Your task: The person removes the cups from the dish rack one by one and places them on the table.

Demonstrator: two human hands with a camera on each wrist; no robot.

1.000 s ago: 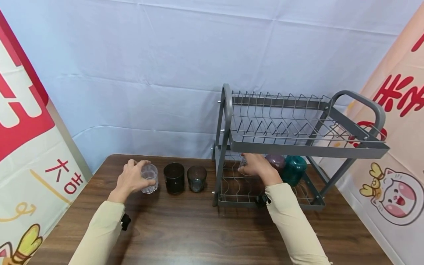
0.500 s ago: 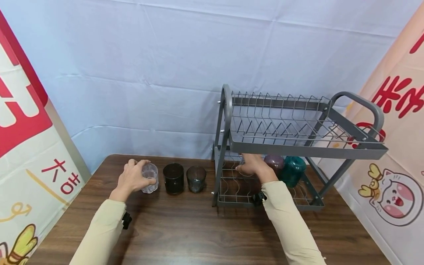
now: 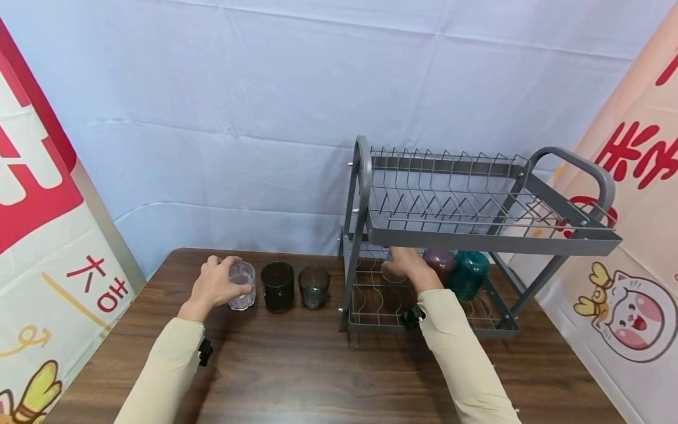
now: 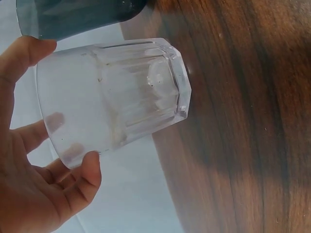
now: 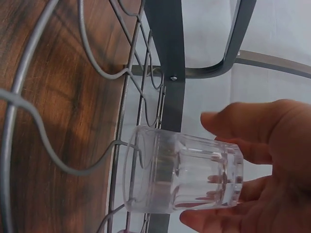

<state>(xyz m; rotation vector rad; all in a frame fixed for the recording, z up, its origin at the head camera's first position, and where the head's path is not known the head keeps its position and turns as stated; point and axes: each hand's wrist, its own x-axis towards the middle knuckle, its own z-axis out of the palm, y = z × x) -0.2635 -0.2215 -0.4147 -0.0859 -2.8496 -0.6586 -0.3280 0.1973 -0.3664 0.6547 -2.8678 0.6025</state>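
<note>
In the head view my left hand [image 3: 214,284] grips a clear glass [image 3: 242,286] at the table's left. The left wrist view shows thumb and fingers around the rim of this upright glass [image 4: 114,94], its faceted base towards the wood. My right hand [image 3: 406,265] reaches under the upper tier of the grey dish rack [image 3: 492,240]. In the right wrist view another clear glass [image 5: 182,172] stands upside down on the lower wires. The right thumb is straight and apart from this glass, while the other fingers lie beside and behind its base.
A black glass [image 3: 278,287] and a smoky grey glass [image 3: 314,287] stand on the wooden table [image 3: 296,365] between the left hand and the rack. A purple glass [image 3: 439,262] and a teal glass [image 3: 469,275] are on the lower tier, right of my right hand.
My left hand and its glass have shifted slightly to the right. My right hand has moved a little around the glass on the rack, its fingers less spread in the head view.
</note>
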